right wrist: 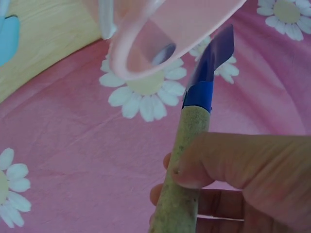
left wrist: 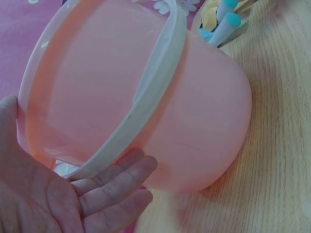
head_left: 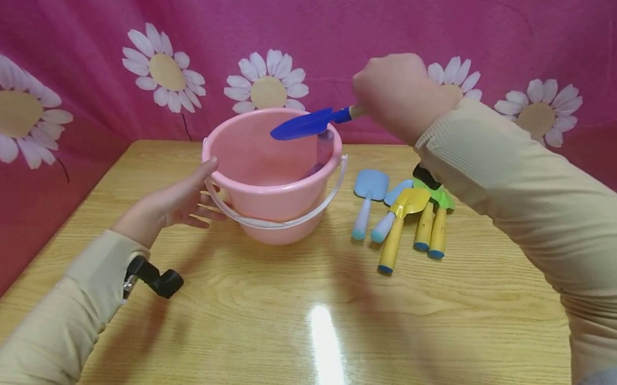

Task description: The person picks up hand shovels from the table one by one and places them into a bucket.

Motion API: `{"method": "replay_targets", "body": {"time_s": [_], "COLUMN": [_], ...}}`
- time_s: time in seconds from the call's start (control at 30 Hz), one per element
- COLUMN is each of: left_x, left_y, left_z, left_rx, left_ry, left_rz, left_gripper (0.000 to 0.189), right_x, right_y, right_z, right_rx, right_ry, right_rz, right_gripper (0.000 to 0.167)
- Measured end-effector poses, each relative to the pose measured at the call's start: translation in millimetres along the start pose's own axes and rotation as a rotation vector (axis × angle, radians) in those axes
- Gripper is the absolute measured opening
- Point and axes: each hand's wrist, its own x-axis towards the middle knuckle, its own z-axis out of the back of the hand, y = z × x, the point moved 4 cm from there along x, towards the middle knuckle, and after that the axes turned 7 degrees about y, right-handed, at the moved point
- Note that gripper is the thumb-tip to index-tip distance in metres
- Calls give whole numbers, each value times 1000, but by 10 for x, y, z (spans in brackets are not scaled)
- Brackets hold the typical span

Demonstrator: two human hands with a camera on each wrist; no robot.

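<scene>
A pink bucket (head_left: 265,204) with a white handle (head_left: 285,223) stands upright on the wooden table. My left hand (head_left: 183,199) is at its left side; the thumb is at the rim and the other fingers extend, fairly straight, along the wall by the handle, as the left wrist view (left wrist: 112,194) shows. With my right hand (head_left: 399,95) I grip the wooden handle (right wrist: 187,160) of a blue hand trowel (head_left: 304,124). Its blade points left over the bucket's mouth. A dark bluish patch (right wrist: 164,53) shows inside the bucket; I cannot tell what it is.
Right of the bucket lie several small garden tools: a light blue shovel (head_left: 371,184), a yellow shovel (head_left: 411,202) on top of others, and green tools (head_left: 441,196) with yellow handles. A pink flowered cloth (head_left: 319,16) hangs behind the wooden table (head_left: 259,307).
</scene>
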Motion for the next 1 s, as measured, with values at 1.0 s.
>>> {"method": "replay_targets", "body": {"time_s": [1.0], "left_x": [28], "left_y": [35], "left_z": [14], "left_rx": [-1], "left_ry": [-9], "left_rz": [11], "left_gripper": [90], "right_x": [467], "right_y": [1005], "right_z": [-76], "right_rx": [-224], "right_ry": [106], "right_rz": [69], "right_gripper": [27]}}
